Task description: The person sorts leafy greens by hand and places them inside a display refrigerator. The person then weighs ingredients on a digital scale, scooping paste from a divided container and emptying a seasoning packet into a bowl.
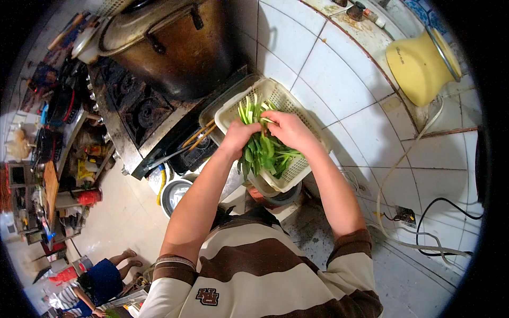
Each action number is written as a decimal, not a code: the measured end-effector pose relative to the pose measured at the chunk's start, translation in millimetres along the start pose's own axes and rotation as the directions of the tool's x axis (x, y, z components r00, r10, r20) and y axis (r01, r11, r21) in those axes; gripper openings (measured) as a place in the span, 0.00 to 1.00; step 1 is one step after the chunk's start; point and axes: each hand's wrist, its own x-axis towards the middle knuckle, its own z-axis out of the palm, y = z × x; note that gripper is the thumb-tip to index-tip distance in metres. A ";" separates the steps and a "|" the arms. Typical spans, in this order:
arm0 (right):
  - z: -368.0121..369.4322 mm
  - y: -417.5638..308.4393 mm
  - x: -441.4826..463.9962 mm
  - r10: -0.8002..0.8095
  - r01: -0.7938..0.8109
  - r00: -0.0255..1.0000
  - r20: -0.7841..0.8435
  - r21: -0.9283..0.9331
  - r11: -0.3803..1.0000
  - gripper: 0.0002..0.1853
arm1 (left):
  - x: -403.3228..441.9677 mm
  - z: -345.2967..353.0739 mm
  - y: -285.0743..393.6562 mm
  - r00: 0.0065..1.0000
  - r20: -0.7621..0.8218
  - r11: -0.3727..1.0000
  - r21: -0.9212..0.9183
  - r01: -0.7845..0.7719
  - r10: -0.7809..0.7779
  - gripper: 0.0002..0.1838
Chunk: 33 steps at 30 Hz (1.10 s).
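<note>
Leafy green vegetables [268, 153] with pale stems lie in a white perforated plastic basket [300, 109]. My left hand [239, 137] closes around the stems on the left side of the bunch. Close beside it, my right hand [286, 129] pinches stems at the upper right of the bunch, its fingers near those of the left. The leaves hang below both hands toward the basket's near end. Another container shows its rim under the basket's left edge.
A large stained pot [177, 50] stands on the gas stove [127, 100] at upper left. Chopsticks [201, 136] lie left of the basket, above a metal bowl [175, 195]. A yellow appliance [421, 66] sits on the tiled ledge. Another person [101, 281] is at lower left.
</note>
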 end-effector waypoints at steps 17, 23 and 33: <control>-6.7 0.9 -7.6 0.133 -0.189 0.981 0.142 0.534 0.824 0.12 | -8.1 -11.4 1.4 0.970 0.206 0.988 -0.056 0.141 -0.126 0.15; -1.5 3.7 -7.6 0.062 -0.178 0.975 0.215 0.574 0.799 0.06 | -13.2 -9.0 5.2 0.977 0.205 0.994 0.102 0.042 -0.062 0.12; -9.6 0.9 -5.9 0.115 -0.210 0.947 0.300 0.308 0.928 0.11 | -16.9 -5.9 10.0 0.957 0.279 0.861 0.466 -0.205 0.077 0.09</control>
